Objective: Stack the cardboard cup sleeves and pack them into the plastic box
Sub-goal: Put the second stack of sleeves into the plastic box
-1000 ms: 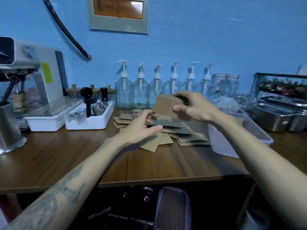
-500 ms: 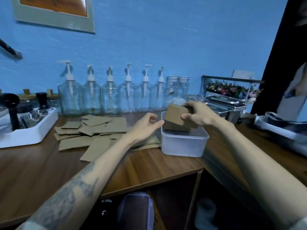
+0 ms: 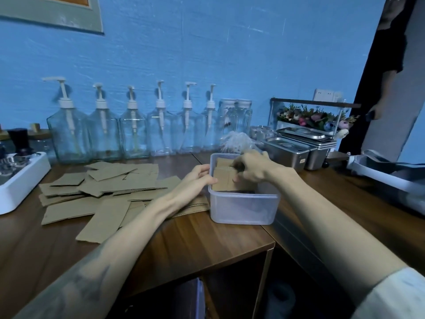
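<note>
Presently, the right hand (image 3: 251, 170) reaches down into the translucent plastic box (image 3: 243, 207), its fingers curled over a stack of cardboard cup sleeves (image 3: 224, 178) that sits inside the box, leaning against the left wall. The grip is closed on the stack from above and from the right side. The left hand (image 3: 197, 179) lies against the box's left rim, fingers fairly straight and relaxed, the fingertips touching the rim and the near face of the stack; it grips nothing.

The box stands on the wooden counter (image 3: 188, 240), near the counter's right front corner. To its left, a loose pile of flattened cup sleeves (image 3: 103, 192) is spread over the counter, overlapping in several directions; the left forearm crosses over the pile's right edge, and some sleeves reach under it to lie just beside the box.

Along the blue wall, a row of clear glass pump bottles (image 3: 135, 132) stands behind the pile. A white tray (image 3: 20, 180) holding dark and metal utensils sits at the far left edge. Behind the box lies a crumpled clear plastic bag (image 3: 234, 140), and to the right of it stand stainless steel pans (image 3: 292, 151), some lidded. Artificial flowers (image 3: 315, 118) sit on a rack behind the pans.
</note>
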